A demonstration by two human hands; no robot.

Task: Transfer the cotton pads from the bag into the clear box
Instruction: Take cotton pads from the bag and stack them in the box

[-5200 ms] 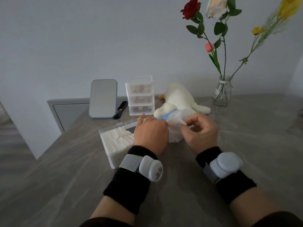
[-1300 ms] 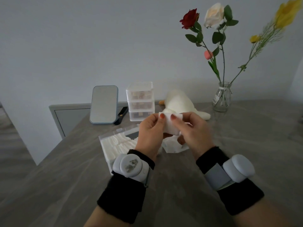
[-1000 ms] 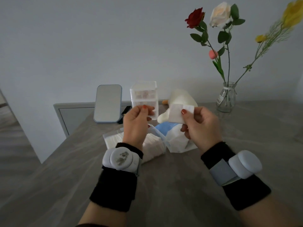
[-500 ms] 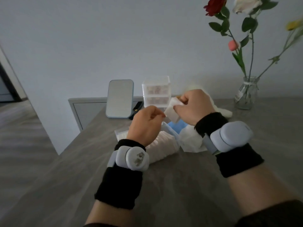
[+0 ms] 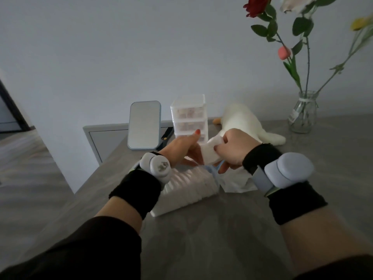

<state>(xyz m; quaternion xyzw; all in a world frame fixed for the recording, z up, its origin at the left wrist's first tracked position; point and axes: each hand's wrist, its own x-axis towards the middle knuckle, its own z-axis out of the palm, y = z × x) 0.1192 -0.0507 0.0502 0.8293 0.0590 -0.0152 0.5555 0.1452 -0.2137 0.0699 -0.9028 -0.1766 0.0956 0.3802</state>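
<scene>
My right hand (image 5: 234, 152) pinched a small stack of cotton pads (image 5: 210, 153) between the thumb and curled fingers. It held the stack in the air over the far end of the clear box (image 5: 161, 211). My left hand (image 5: 179, 150) met the stack from the other side. Its fingers lay mostly straight against the left edge of the pads, and the forefinger pointed up with its red nail showing. I could not tell whether that hand gripped the stack or only touched it.

The box lay on the grey table (image 5: 222, 235) just below my left wrist, packed with rows of pads (image 5: 193, 180) standing on edge. The white bag (image 5: 236, 183) lay crumpled on the table just to the right of the box, beneath my right hand. A bit of blue showed where bag and box met.

Both wrists wore black bands, each with a pale rounded device strapped on, the left device (image 5: 158, 167) and the right device (image 5: 288, 172).

Farther back near the wall stood a small mirror (image 5: 144, 124) and beside it a clear set of little drawers (image 5: 188, 116). A white plush toy (image 5: 246, 122) lay behind my right hand. A glass vase (image 5: 302, 113) with a red rose (image 5: 256, 5) and other stems stood at the far right.
</scene>
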